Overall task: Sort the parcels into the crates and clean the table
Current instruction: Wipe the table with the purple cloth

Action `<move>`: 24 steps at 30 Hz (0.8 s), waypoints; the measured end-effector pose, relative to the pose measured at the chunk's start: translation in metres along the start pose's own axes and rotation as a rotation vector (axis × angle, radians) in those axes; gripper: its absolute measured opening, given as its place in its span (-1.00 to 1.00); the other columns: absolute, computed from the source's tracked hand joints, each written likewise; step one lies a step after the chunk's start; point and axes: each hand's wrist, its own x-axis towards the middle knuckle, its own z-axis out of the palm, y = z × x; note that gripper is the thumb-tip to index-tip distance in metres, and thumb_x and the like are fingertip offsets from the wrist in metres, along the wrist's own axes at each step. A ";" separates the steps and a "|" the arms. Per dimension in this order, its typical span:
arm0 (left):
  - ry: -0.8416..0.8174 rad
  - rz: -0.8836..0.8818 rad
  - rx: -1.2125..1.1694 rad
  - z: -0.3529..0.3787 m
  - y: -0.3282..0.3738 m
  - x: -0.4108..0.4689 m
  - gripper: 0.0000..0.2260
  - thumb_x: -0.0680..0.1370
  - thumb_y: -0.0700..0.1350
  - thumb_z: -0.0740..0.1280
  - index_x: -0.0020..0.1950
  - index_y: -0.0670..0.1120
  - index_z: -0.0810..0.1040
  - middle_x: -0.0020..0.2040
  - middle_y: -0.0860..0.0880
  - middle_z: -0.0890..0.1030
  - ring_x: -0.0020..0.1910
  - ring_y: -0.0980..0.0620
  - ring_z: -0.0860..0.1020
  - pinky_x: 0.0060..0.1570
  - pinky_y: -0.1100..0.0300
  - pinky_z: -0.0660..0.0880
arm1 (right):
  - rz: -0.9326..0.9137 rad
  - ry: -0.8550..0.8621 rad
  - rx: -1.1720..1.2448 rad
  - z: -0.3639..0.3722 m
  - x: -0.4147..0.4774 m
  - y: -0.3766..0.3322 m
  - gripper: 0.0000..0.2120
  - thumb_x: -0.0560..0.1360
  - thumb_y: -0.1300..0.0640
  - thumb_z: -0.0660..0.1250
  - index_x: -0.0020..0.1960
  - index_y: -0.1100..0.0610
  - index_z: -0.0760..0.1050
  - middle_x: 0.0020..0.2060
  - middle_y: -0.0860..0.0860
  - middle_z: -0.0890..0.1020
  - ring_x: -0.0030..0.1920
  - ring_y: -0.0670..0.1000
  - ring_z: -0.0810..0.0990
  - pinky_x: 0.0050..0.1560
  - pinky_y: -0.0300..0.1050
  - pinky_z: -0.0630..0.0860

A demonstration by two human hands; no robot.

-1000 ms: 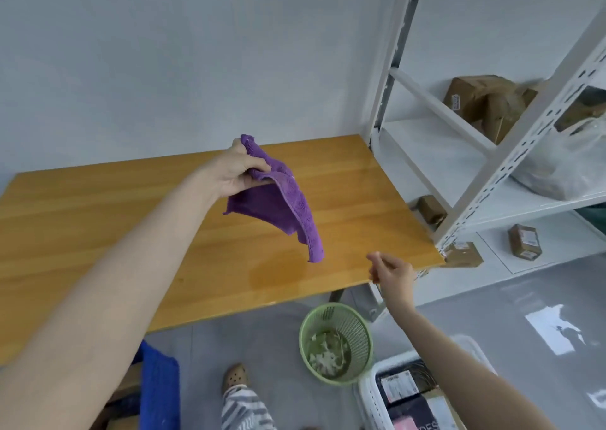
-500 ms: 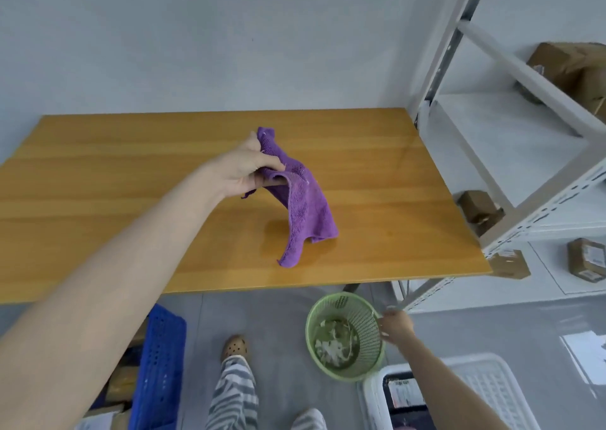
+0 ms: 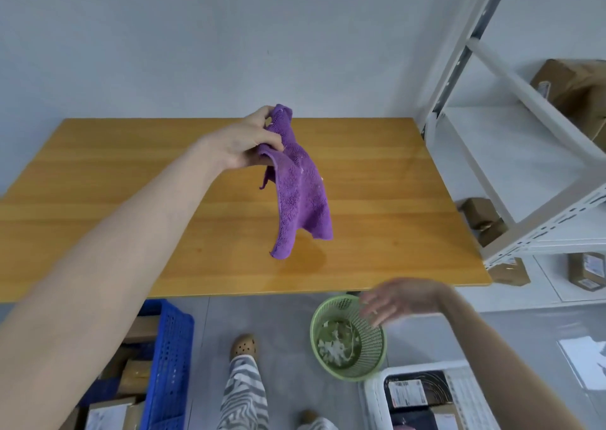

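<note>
Pale wall at 12 o'clock, wooden desk [image 3: 131,200] spanning the middle, white shelving rack [image 3: 541,220] at 3 o'clock with brown boxes on its shelves. Down on the grey floor: blue crate [image 3: 170,347] at 7 o'clock with parcels [image 3: 134,377] inside, white crate [image 3: 373,393] at 5 o'clock also loaded, green basket [image 3: 370,360] between them just off the desk's near edge, pale scraps in its bottom.

Left hand [image 3: 249,141] raised over the centre of the desk, grip clamped on the top edge of the purple cloth [image 3: 301,200]. Cloth hanging free toward 6 o'clock, apparently clear of the wood, a few pale specks clinging to its pile. Right hand [image 3: 400,298] at 5 o'clock above the basket rim, fingers apart and relaxed, holding nothing; motion-blurred, so touching the rim or not, hard to say.

Probably the cleaning part of the task, sorting seemingly done: wiped-up bits to be shaken from cloth into basket.

To do it well:
- Carry the cloth toward 5 o'clock before any shaking, not over the desk
- Keep the speckled face turned inward on the way, so nothing drops back on the wood
- Lower the hanging corners inside the rim, then flick in short snaps
- Steady the light basket with the free hand against tipping
- Keep the pinch firm at the top edge; soft pile likely to slip
</note>
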 end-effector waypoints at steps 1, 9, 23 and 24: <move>0.006 0.016 0.031 -0.005 0.010 -0.002 -0.58 0.46 -0.49 0.13 0.06 0.01 0.42 -0.19 -0.06 0.48 -0.36 0.07 0.51 -0.47 0.29 0.48 | -0.100 -0.004 0.037 -0.004 -0.015 -0.026 -0.64 0.58 0.04 0.23 0.30 0.21 0.43 0.21 0.15 0.58 0.13 0.12 0.62 0.17 0.00 0.56; -0.289 0.159 -0.009 -0.050 0.067 -0.004 -0.54 0.30 -0.35 0.15 0.09 -0.01 0.56 -0.12 -0.05 0.59 -0.23 0.04 0.56 -0.26 0.25 0.51 | -0.690 0.460 0.376 0.012 -0.021 -0.194 -0.30 0.40 -0.12 0.41 0.44 0.11 0.28 0.39 0.08 0.40 0.33 -0.01 0.43 0.32 -0.05 0.38; 0.075 -0.177 -0.202 -0.203 0.059 0.036 -0.86 0.52 -0.09 0.28 -0.21 -0.10 0.51 -0.41 -0.02 0.59 -0.42 0.04 0.56 -0.37 0.30 0.51 | -0.841 0.039 0.635 0.062 0.024 -0.352 -0.30 -0.04 0.13 0.69 0.06 0.23 0.57 -0.11 0.14 0.68 -0.16 0.10 0.68 -0.17 -0.06 0.63; 0.120 -0.193 -0.251 -0.211 0.051 0.039 -0.86 0.52 -0.08 0.29 -0.21 -0.09 0.53 -0.40 -0.01 0.61 -0.41 0.04 0.57 -0.36 0.29 0.52 | -0.850 0.016 0.688 0.067 0.028 -0.363 -0.38 -0.01 0.13 0.68 0.00 0.25 0.61 -0.15 0.14 0.68 -0.19 0.10 0.68 -0.18 -0.07 0.63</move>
